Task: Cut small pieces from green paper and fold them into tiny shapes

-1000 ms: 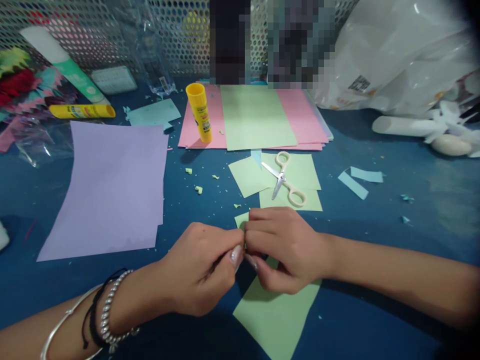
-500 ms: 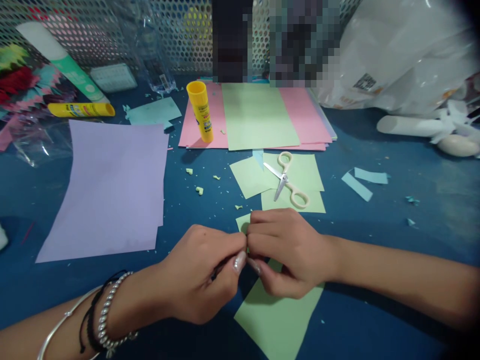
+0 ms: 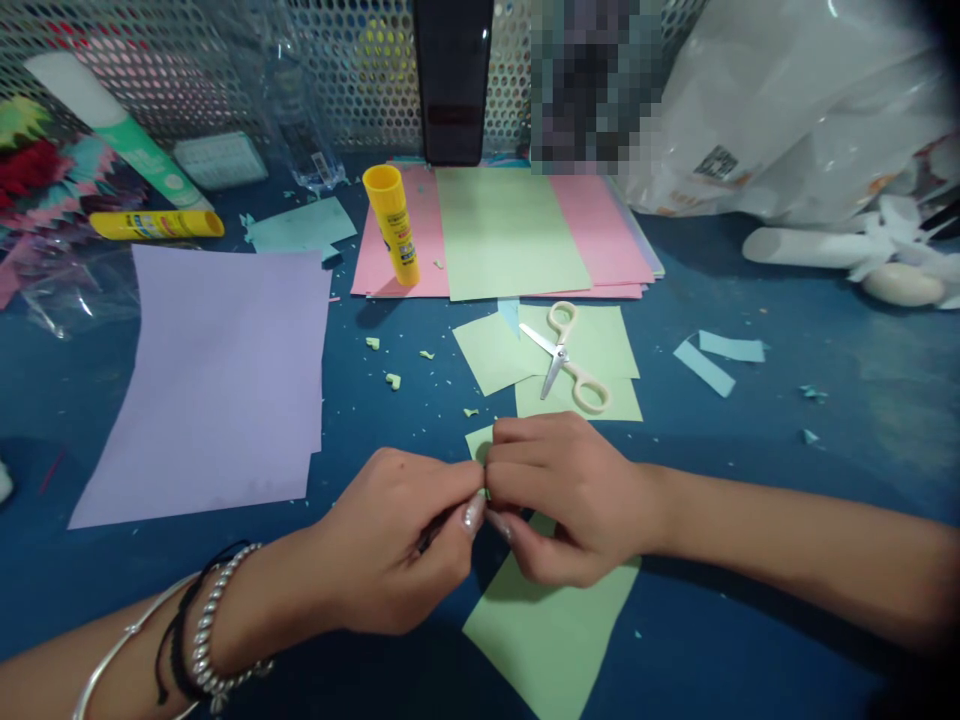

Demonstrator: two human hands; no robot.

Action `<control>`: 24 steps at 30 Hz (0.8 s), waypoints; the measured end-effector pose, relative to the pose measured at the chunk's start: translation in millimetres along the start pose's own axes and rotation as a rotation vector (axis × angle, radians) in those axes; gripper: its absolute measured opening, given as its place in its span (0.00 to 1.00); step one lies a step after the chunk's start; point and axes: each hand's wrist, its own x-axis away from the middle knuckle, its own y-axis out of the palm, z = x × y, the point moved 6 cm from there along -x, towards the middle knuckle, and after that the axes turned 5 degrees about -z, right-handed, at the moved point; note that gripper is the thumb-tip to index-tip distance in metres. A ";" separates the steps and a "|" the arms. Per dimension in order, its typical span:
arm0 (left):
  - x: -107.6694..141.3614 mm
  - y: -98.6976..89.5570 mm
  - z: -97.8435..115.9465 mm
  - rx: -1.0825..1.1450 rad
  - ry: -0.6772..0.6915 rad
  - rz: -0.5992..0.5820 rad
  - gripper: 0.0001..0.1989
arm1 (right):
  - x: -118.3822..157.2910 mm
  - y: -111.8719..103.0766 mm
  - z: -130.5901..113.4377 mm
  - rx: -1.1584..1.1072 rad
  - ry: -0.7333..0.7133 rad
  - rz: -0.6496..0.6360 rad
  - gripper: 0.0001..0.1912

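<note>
Folding is under way: green paper is pinched between left hand and right hand near the tabletop's front edge; next, a firm crease is probably called for.

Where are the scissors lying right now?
The scissors lie mid-table on light green paper pieces, just beyond the right hand, in front of the pink paper stack.

A paper-craft workspace is showing here: coloured paper sheets are lying across a blue bench. Scissors, a glue stick and paper scraps are sitting before a perforated metal screen.
</note>
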 end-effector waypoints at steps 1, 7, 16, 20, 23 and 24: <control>-0.5 -0.3 -0.2 -0.005 -0.001 0.001 0.11 | -0.2 0.0 0.1 0.000 0.001 0.001 0.08; -1.1 0.1 -1.6 -0.029 -0.002 0.004 0.10 | -0.4 -0.7 1.0 -0.033 0.016 0.012 0.08; 0.4 -0.2 2.4 -0.031 0.031 0.025 0.10 | 1.0 -4.0 7.5 -0.123 0.112 0.039 0.06; 0.9 -2.4 2.1 -0.041 0.018 0.072 0.10 | 0.8 -4.7 7.7 -0.112 0.109 0.042 0.04; 1.6 -2.3 1.1 -0.045 0.010 0.080 0.11 | 1.0 -5.3 8.2 -0.117 0.108 0.048 0.04; 1.9 -2.5 0.7 -0.046 0.006 0.086 0.10 | 1.1 -5.7 8.2 -0.127 0.106 0.053 0.05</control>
